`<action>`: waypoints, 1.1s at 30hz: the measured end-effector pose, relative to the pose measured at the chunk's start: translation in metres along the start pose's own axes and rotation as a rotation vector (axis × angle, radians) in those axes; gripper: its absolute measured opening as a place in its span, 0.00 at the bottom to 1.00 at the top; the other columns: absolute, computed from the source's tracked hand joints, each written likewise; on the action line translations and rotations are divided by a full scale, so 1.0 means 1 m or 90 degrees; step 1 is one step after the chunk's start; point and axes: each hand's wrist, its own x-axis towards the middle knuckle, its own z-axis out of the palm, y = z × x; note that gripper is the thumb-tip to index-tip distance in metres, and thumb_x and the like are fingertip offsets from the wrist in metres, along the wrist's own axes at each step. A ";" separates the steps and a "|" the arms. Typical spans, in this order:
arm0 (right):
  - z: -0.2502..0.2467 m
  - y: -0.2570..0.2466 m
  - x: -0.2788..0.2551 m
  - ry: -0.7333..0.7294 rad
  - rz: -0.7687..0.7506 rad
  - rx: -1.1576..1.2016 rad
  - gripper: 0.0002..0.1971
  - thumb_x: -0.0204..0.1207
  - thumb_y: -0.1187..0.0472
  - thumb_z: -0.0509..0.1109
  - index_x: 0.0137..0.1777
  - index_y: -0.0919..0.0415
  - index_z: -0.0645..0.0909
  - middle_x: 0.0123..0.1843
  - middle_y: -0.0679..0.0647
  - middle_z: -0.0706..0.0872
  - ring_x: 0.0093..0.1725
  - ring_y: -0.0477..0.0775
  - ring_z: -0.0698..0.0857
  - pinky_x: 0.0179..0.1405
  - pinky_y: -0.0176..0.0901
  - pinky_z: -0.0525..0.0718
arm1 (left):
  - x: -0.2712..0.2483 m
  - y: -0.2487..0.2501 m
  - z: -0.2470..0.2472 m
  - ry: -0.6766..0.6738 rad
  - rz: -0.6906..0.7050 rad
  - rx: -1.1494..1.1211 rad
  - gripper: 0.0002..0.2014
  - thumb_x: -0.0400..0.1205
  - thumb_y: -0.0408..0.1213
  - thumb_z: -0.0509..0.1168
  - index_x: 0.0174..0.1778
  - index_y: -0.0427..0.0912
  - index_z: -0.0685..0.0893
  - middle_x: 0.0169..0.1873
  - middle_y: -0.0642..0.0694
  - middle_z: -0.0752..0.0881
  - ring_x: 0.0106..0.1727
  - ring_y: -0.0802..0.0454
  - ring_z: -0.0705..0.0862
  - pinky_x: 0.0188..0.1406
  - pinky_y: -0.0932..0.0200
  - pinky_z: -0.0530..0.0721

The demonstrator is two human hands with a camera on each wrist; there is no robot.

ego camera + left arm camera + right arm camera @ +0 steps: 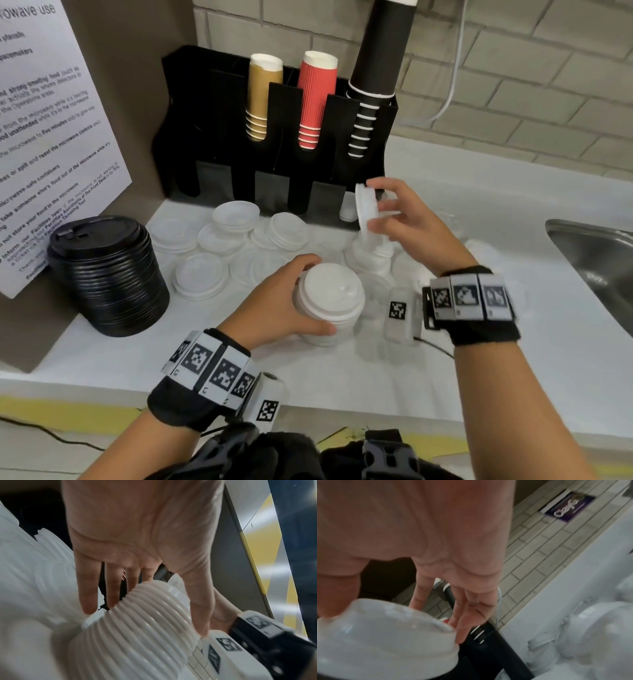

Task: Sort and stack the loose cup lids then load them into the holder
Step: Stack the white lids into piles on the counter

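My left hand (pixel 291 301) grips a stack of white lids (pixel 330 301) standing on the white counter; the ribbed side of that stack (pixel 137 622) fills the left wrist view, thumb on one side and fingers on the other. My right hand (pixel 394 216) pinches a single white lid (pixel 365 207) on edge above the counter, just in front of the black holder (pixel 274 161). The same lid (pixel 385 635) shows blurred at the fingertips in the right wrist view. Several loose white lids (pixel 236 214) lie scattered between the holder and my hands.
A tall stack of black lids (pixel 106 274) stands at the left by a printed notice (pixel 44 130). The holder carries tan cups (pixel 260 99), red cups (pixel 313 99) and black cups (pixel 373 82). A steel sink (pixel 596 253) is at the right edge.
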 end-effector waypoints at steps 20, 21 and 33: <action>0.059 -0.006 -0.064 -0.069 -0.001 -0.274 0.26 0.61 0.53 0.83 0.60 0.39 0.83 0.67 0.46 0.79 0.68 0.49 0.71 0.62 0.26 0.64 | 0.007 -0.003 0.004 -0.023 0.016 -0.046 0.63 0.60 0.44 0.86 0.81 0.62 0.47 0.59 0.71 0.74 0.60 0.73 0.78 0.54 0.75 0.77; 0.059 -0.006 -0.064 -0.066 0.005 -0.276 0.26 0.61 0.53 0.83 0.61 0.39 0.83 0.68 0.46 0.79 0.68 0.49 0.70 0.62 0.27 0.64 | 0.007 -0.003 0.004 -0.028 0.015 -0.043 0.61 0.60 0.44 0.86 0.81 0.62 0.50 0.60 0.70 0.74 0.61 0.69 0.78 0.57 0.71 0.78; 0.050 0.007 -0.073 -0.013 0.037 -0.153 0.18 0.68 0.49 0.79 0.58 0.39 0.83 0.63 0.39 0.80 0.63 0.37 0.76 0.52 0.20 0.72 | 0.007 0.000 0.002 -0.034 0.038 -0.030 0.41 0.60 0.50 0.84 0.67 0.64 0.72 0.63 0.63 0.79 0.64 0.63 0.79 0.65 0.51 0.82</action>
